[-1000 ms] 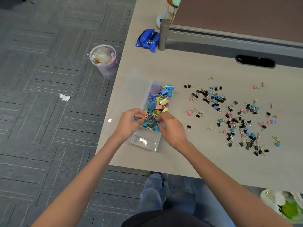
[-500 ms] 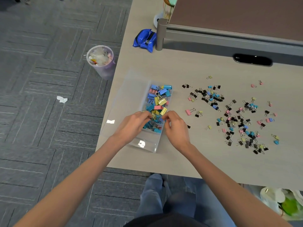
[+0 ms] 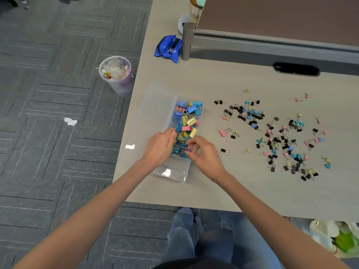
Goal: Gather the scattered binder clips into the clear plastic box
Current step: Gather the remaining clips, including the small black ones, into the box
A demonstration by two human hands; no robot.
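depositing into the clear plastic box [image 3: 171, 172]: left hand [image 3: 159, 148] is resting loose-fingered on its clips [image 3: 187, 121], right hand [image 3: 206, 154] is curling, contents unclear; next probably reaching scattered binder clips [image 3: 279, 141] right of it.

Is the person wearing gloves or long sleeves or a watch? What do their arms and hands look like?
No gloves: the left hand and the right hand are both bare, and I see no rings. The left arm and right arm are bare too, with no sleeve, watch or bracelet in view. Lower down are blue jeans and the edge of a dark top.
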